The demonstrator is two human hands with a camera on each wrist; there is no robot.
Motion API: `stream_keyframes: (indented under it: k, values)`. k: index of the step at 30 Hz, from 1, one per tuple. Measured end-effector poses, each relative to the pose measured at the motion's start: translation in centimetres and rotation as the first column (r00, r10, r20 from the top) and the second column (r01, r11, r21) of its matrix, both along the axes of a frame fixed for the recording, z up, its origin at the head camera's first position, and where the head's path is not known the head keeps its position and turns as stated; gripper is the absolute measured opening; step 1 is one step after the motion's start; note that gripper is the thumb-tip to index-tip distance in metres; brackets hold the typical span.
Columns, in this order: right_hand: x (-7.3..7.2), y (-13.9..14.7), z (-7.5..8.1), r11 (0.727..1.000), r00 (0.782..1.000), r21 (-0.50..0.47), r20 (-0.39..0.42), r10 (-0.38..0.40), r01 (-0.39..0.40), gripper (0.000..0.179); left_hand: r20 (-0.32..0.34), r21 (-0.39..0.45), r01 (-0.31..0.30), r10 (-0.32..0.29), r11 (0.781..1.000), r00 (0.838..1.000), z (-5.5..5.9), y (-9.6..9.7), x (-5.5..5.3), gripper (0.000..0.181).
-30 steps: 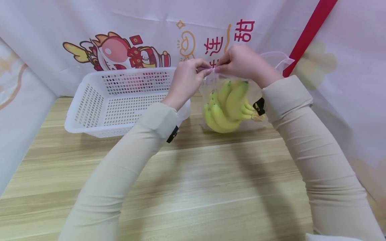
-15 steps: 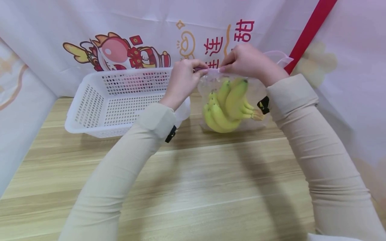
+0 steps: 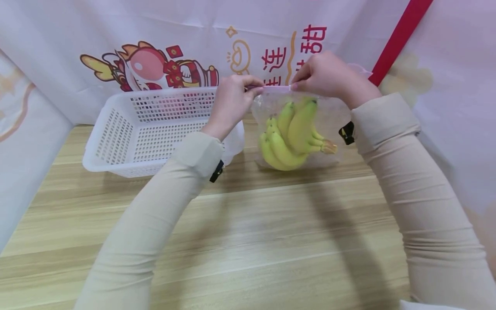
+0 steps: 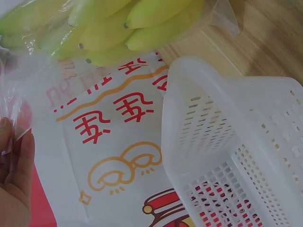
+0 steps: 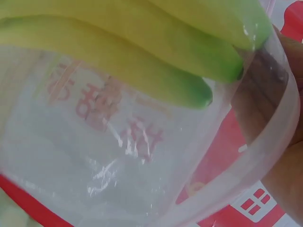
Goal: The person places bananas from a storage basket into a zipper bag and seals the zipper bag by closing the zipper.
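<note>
A clear plastic zip bag (image 3: 333,113) with a pink strip along its top hangs upright at the table's back right. Inside it sits a bunch of yellow-green bananas (image 3: 286,142), stems to the right. My left hand (image 3: 231,101) pinches the strip's left end between thumb and fingers. Farther right along the same strip, my right hand (image 3: 328,77) pinches it at a small pale piece. The right wrist view shows banana tips (image 5: 199,92) through the film and the bag's loose mouth edge curving past my fingers. In the left wrist view, the fingertips of my left hand (image 4: 16,189) hold the film.
A white perforated plastic basket (image 3: 88,148) stands left of the bag, partly behind my left wrist. The wooden table (image 3: 248,241) stretches toward me. A white printed cloth (image 3: 186,30) with a red ribbon (image 3: 399,41) hangs behind.
My right hand has slid rightward along the strip, away from my left hand, so more pink strip shows between them. My left hand has shifted slightly left, still pinching the bag's end.
</note>
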State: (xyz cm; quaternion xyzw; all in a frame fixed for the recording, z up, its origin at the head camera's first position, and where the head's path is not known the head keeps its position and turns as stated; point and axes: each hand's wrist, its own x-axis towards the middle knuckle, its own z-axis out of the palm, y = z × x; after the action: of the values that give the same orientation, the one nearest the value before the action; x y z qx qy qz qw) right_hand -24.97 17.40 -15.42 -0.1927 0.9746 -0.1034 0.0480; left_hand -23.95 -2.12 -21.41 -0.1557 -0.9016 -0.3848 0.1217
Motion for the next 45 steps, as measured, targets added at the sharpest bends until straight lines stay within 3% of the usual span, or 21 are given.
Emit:
stream_keyframes:
  k: [7,16,20,24,35,45]
  values:
    - [0.0,0.1,0.0,0.999,0.999,0.036,-0.047,0.028,-0.026,0.03,-0.019,0.003,0.0,0.0,1.0,1.0,0.0,-0.1,-0.1,0.022]
    - [-0.2,0.3,-1.5,0.995,0.991,-0.067,-0.114,0.067,-0.075,0.028,-0.016,0.045,0.001,0.0,0.999,1.0,0.0,-0.3,-0.1,0.021]
    - [-0.2,0.5,-1.9,0.99,0.988,-0.101,-0.128,0.083,-0.097,0.025,0.023,0.036,0.012,-0.013,0.999,1.0,0.1,-0.3,-0.1,0.026]
    - [-0.2,0.4,-1.9,0.988,0.986,-0.11,-0.135,0.095,-0.111,0.026,0.057,-0.026,0.014,-0.012,1.0,0.998,0.3,0.0,-0.1,0.028]
    - [0.0,0.0,-1.3,0.993,0.987,-0.057,-0.132,0.094,-0.102,0.024,-0.029,-0.048,-0.012,0.011,0.999,1.0,0.1,0.3,-0.2,0.026]
    - [-0.1,0.6,-1.4,0.996,0.991,-0.046,-0.114,0.072,-0.078,0.026,-0.047,-0.041,-0.013,0.011,0.999,0.999,0.0,-0.1,-0.4,0.026]
